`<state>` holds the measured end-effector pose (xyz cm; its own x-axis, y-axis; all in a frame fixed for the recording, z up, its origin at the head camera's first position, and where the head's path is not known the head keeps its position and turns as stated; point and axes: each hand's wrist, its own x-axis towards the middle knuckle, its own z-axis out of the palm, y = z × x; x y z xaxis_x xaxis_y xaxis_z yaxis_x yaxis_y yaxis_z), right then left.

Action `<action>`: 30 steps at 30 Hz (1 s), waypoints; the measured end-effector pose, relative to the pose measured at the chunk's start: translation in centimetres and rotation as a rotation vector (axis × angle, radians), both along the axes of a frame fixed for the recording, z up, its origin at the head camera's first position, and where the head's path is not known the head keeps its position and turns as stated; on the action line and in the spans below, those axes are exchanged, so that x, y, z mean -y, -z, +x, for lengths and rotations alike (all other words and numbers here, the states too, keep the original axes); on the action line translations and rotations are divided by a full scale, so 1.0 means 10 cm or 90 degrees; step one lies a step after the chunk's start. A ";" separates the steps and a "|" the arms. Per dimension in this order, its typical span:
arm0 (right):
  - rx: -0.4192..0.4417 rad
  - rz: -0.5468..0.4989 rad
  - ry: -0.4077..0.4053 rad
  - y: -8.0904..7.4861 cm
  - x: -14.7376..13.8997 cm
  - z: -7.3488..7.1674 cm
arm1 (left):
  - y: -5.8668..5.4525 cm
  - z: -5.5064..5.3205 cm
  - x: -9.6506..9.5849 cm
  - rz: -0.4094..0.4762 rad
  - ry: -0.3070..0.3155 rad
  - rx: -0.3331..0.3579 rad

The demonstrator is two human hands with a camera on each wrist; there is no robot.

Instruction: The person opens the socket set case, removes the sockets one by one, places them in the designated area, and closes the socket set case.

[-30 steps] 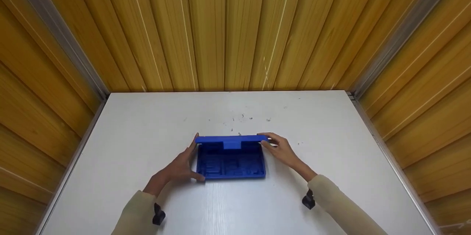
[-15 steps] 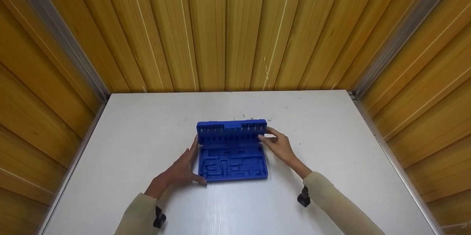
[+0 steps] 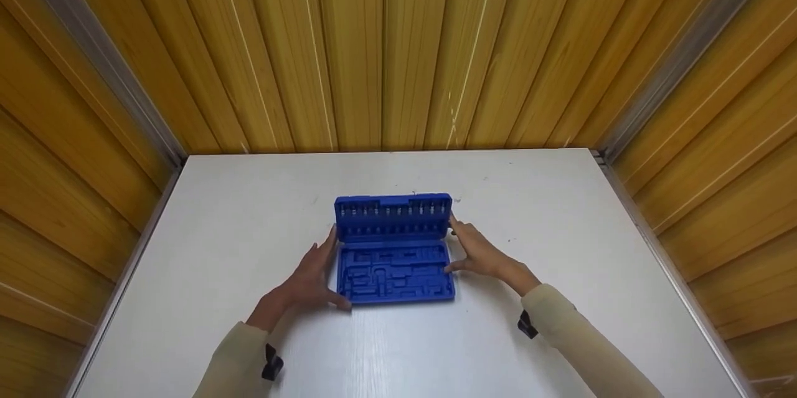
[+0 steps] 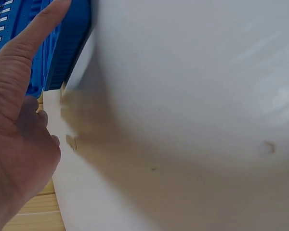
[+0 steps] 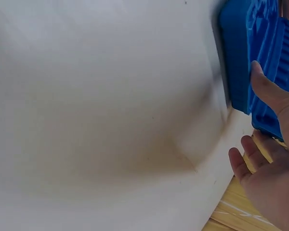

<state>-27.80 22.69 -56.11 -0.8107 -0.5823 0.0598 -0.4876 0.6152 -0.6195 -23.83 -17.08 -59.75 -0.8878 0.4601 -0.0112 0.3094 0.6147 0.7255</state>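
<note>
A blue plastic tool case (image 3: 396, 299) lies with its lid (image 3: 393, 221) raised at the back. Moulded recesses fill its base, and small silver bits (image 3: 398, 209) stand in a row inside the lid. My left hand (image 3: 308, 279) holds the left end, thumb at the front corner and fingers toward the hinge. The left wrist view shows that thumb (image 4: 31, 41) stretched along the case. At the right end, my right hand (image 3: 484, 253) holds the case, its thumb (image 5: 267, 89) on the base rim and fingers reaching behind the lid. Those fingertips are partly hidden.
The case rests on a white tabletop (image 3: 249, 211) with small dark marks behind it. Yellow wood-look panels (image 3: 386, 49) rise at the back and both sides, with grey metal posts at the corners. A small black device (image 3: 272, 365) sits at the left wrist.
The lid has swung up and back from nearly closed, showing the recesses and bits. My right hand has shifted from the lid's front edge to the right end near the hinge. The left hand stays put.
</note>
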 end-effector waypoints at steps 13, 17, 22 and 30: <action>0.075 0.013 -0.043 -0.01 -0.06 -0.14 | -0.06 -0.01 -0.02 -0.057 0.008 -0.005; 0.087 0.011 -0.040 0.00 -0.06 -0.15 | -0.06 0.01 -0.01 -0.048 0.010 -0.006; 0.060 -0.001 -0.046 0.02 -0.07 -0.16 | -0.06 0.02 -0.01 -0.041 0.011 -0.012; 0.090 0.010 -0.030 0.05 -0.09 -0.17 | -0.04 0.04 -0.01 -0.044 0.015 -0.005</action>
